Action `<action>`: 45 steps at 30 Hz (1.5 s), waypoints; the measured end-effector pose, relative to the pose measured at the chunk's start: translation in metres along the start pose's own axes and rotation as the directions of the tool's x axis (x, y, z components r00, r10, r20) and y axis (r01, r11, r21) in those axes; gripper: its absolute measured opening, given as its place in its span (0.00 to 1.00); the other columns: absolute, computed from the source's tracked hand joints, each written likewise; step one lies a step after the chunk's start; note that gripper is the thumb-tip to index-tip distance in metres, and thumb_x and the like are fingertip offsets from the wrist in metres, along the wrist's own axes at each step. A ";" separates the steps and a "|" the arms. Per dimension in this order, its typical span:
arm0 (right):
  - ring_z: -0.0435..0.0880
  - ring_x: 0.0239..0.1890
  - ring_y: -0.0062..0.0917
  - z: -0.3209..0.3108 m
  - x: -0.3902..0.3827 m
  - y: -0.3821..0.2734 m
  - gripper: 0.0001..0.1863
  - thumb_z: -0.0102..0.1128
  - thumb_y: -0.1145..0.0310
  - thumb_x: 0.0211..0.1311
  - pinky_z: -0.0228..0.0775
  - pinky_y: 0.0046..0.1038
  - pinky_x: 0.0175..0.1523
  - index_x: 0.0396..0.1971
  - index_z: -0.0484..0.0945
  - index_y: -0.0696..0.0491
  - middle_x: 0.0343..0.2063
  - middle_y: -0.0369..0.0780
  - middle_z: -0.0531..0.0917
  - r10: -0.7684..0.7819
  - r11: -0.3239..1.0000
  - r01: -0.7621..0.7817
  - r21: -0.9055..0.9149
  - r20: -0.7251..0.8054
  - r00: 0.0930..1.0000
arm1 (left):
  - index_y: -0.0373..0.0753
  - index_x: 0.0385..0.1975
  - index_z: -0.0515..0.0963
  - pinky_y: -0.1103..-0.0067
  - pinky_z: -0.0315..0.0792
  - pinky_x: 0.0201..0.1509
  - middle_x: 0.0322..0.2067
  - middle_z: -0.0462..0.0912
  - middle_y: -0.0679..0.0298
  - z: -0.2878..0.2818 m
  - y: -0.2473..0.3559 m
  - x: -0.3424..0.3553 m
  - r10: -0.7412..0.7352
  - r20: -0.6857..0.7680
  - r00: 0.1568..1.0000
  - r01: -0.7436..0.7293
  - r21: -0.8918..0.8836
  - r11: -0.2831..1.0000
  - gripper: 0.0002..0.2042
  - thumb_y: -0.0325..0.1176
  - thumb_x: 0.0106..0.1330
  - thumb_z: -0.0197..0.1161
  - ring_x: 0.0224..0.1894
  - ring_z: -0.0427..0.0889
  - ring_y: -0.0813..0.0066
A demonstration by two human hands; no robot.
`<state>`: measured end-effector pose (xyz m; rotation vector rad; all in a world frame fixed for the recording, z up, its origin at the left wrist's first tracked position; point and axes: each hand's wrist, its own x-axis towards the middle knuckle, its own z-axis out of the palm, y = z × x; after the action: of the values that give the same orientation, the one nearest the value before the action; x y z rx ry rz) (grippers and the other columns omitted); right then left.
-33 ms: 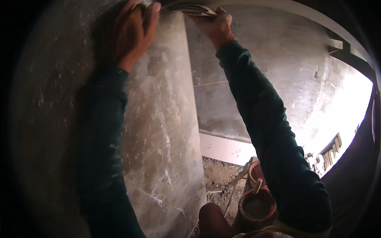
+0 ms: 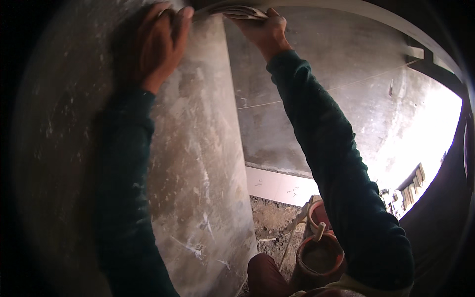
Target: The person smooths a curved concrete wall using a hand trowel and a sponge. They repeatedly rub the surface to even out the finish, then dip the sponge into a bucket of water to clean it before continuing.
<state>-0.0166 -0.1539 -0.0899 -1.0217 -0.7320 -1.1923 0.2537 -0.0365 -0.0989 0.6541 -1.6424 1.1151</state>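
At upper left, the left hand [image 2: 161,42] lies flat against the tall grey slab [image 2: 198,163], fingers spread and released, gripping nothing, near the slab's top edge. To its right, the right hand [image 2: 262,27] grasps the flat trowel [image 2: 237,11], fingers curled around its handle; the blade rests at the slab's upper corner against the grey wall [image 2: 316,104]. Lower right, two reddish buckets [image 2: 319,255] stand on rubble, a stick handle protruding from the nearer one.
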 end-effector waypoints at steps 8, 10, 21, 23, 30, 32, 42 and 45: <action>0.70 0.67 0.55 0.170 -0.122 -0.166 0.31 0.33 0.62 0.81 0.66 0.51 0.73 0.65 0.54 0.80 0.64 0.70 0.66 -0.332 0.228 0.199 -0.953 0.116 0.936 | 0.32 0.45 0.82 0.65 0.76 0.59 0.59 0.80 0.51 0.003 0.000 -0.003 0.040 -0.087 0.995 -0.038 0.023 0.999 0.27 0.54 0.80 0.47 0.56 0.81 0.47; 0.68 0.68 0.56 0.220 -0.169 -0.222 0.32 0.32 0.61 0.81 0.64 0.52 0.74 0.65 0.53 0.79 0.65 0.70 0.64 -0.427 0.052 0.139 -0.989 0.103 0.898 | 0.32 0.45 0.82 0.65 0.76 0.60 0.59 0.80 0.51 -0.001 0.004 -0.003 0.005 -0.058 0.998 -0.003 0.032 0.999 0.27 0.54 0.80 0.47 0.56 0.81 0.48; 0.56 0.73 0.63 0.153 -0.168 -0.162 0.40 0.25 0.51 0.81 0.53 0.57 0.78 0.70 0.45 0.77 0.70 0.71 0.54 -0.446 0.424 0.067 -0.903 -0.144 0.883 | 0.34 0.44 0.84 0.65 0.76 0.60 0.58 0.80 0.50 -0.013 0.008 0.000 0.053 -0.023 0.998 -0.050 0.115 0.992 0.27 0.53 0.81 0.46 0.56 0.82 0.51; 0.53 0.74 0.64 0.099 -0.124 -0.103 0.41 0.24 0.49 0.81 0.51 0.59 0.79 0.71 0.43 0.76 0.71 0.71 0.52 -0.349 0.587 0.045 -0.809 -0.202 0.915 | 0.33 0.45 0.84 0.65 0.76 0.60 0.58 0.80 0.50 -0.011 0.006 -0.002 0.056 -0.043 0.998 -0.049 0.135 0.990 0.28 0.54 0.81 0.45 0.56 0.82 0.51; 0.57 0.74 0.60 0.042 -0.029 -0.015 0.35 0.22 0.47 0.81 0.51 0.69 0.75 0.75 0.53 0.57 0.73 0.57 0.60 -0.300 0.876 0.258 -0.407 -0.041 0.953 | 0.31 0.48 0.83 0.66 0.74 0.65 0.61 0.78 0.47 0.004 -0.002 -0.001 0.008 -0.005 1.000 -0.007 0.053 0.999 0.30 0.54 0.81 0.43 0.62 0.79 0.50; 0.63 0.72 0.58 0.074 -0.040 -0.035 0.33 0.26 0.49 0.82 0.54 0.66 0.75 0.73 0.59 0.55 0.71 0.54 0.66 -0.330 0.820 0.317 -0.476 0.059 0.942 | 0.31 0.49 0.83 0.66 0.73 0.65 0.62 0.77 0.47 0.005 -0.003 0.000 0.059 0.001 0.998 -0.058 0.159 0.986 0.30 0.54 0.82 0.43 0.63 0.78 0.50; 0.87 0.45 0.28 0.327 -0.231 -0.295 0.18 0.69 0.69 0.62 0.80 0.30 0.53 0.49 0.82 0.63 0.42 0.44 0.89 -0.396 -0.723 0.049 -0.690 0.470 0.789 | 0.32 0.60 0.77 0.67 0.71 0.69 0.64 0.76 0.49 -0.002 -0.001 -0.001 -0.017 0.097 0.995 0.006 0.116 0.993 0.31 0.54 0.83 0.38 0.65 0.77 0.52; 0.87 0.46 0.29 0.347 -0.260 -0.360 0.19 0.66 0.66 0.64 0.79 0.31 0.53 0.49 0.81 0.62 0.43 0.45 0.88 -0.459 -0.765 -0.034 -0.643 0.506 0.730 | 0.32 0.63 0.75 0.67 0.70 0.69 0.65 0.76 0.48 0.000 0.001 0.000 0.008 0.091 0.996 -0.025 0.183 0.983 0.31 0.54 0.82 0.39 0.66 0.77 0.52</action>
<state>-0.4099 0.2498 -0.0984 -2.1085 1.1942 -2.9281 0.2532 -0.0359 -0.0996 0.8217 -1.6346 1.2766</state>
